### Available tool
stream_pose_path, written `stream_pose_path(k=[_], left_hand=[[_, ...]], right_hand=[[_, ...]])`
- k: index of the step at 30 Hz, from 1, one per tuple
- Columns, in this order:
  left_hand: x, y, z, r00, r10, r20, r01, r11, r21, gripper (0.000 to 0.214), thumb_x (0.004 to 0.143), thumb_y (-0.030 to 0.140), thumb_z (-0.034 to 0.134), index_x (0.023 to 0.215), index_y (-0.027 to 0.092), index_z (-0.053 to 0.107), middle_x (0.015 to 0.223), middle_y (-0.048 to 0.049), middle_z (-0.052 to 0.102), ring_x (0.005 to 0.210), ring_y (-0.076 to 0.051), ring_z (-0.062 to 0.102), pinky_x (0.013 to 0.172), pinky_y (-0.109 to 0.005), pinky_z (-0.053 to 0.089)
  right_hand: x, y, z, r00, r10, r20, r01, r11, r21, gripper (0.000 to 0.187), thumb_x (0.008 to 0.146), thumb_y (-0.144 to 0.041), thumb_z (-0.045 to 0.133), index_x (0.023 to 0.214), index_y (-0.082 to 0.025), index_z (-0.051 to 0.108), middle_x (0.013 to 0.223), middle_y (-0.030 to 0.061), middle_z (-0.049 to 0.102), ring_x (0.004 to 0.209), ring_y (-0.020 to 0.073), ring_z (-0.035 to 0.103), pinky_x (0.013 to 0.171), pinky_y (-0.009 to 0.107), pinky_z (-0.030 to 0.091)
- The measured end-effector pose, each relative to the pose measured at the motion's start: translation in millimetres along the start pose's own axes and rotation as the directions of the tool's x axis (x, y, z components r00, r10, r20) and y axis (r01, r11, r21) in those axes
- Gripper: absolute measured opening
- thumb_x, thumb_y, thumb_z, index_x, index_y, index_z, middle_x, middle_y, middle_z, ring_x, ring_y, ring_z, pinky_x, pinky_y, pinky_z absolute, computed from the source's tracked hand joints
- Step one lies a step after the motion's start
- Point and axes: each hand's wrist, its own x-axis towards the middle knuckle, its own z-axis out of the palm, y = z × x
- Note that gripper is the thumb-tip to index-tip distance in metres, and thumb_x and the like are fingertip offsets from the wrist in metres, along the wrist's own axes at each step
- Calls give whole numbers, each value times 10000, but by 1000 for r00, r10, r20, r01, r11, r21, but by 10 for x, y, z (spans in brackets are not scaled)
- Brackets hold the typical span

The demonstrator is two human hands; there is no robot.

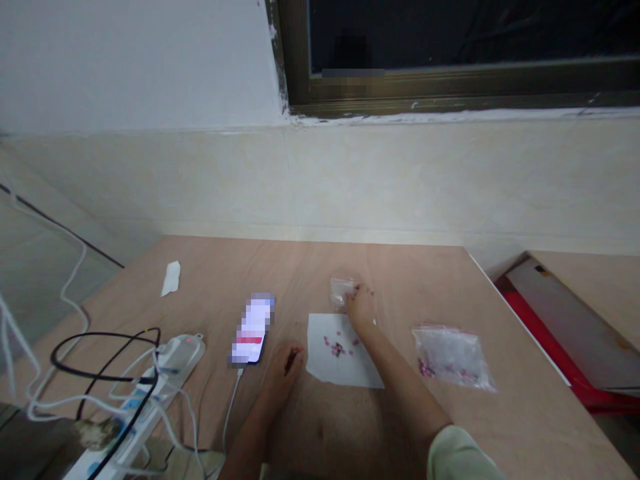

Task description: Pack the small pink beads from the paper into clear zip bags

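My right hand (363,308) reaches over the far edge of a white paper sheet (320,370). Its fingers are bent together at the right side of a small clear plastic bag (340,288), touching or nearly touching it; whatever they pinch is too small to make out. Tiny dark specks show by the fingertips. On the sheet lie several small pink pieces (355,342) around a darker cluster (338,349). My left hand (286,368) rests on the table left of the sheet, its fingers curled in, with nothing visible in them.
A lit phone (253,330) on a white cable lies left of my left hand. A power strip (183,353) with tangled cords fills the left front. A larger clear bag (453,357) with pink pieces lies right. A paper scrap (171,278) sits far left. The wall (300,180) stands behind the table.
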Motion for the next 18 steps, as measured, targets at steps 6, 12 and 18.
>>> stream_pose_path(k=[6,12,18], left_hand=[[-7,-28,10,999,26,-21,-26,1000,2,164,750,328,437,799,218,549,826,-34,596,805,-199,538,744,-310,416],[-41,64,0,999,10,-30,-9,1000,29,150,741,283,441,805,200,549,841,-40,599,833,-185,539,770,-297,408],[-78,132,-9,1000,-6,-31,5,1000,-19,149,730,274,446,798,188,546,833,-34,599,829,-178,546,764,-283,414]], right_hand=[[-453,236,-655,984,-70,-163,4,927,-374,336,744,-267,431,1017,-92,517,962,164,547,871,279,462,712,351,302],[-1048,879,-948,996,-34,-82,-18,824,-567,321,761,-187,373,1010,-102,557,990,152,565,859,273,478,715,358,292],[-1062,1076,-942,992,-91,-84,35,855,-518,367,744,-108,312,980,-98,592,813,143,631,763,251,519,717,370,295]])
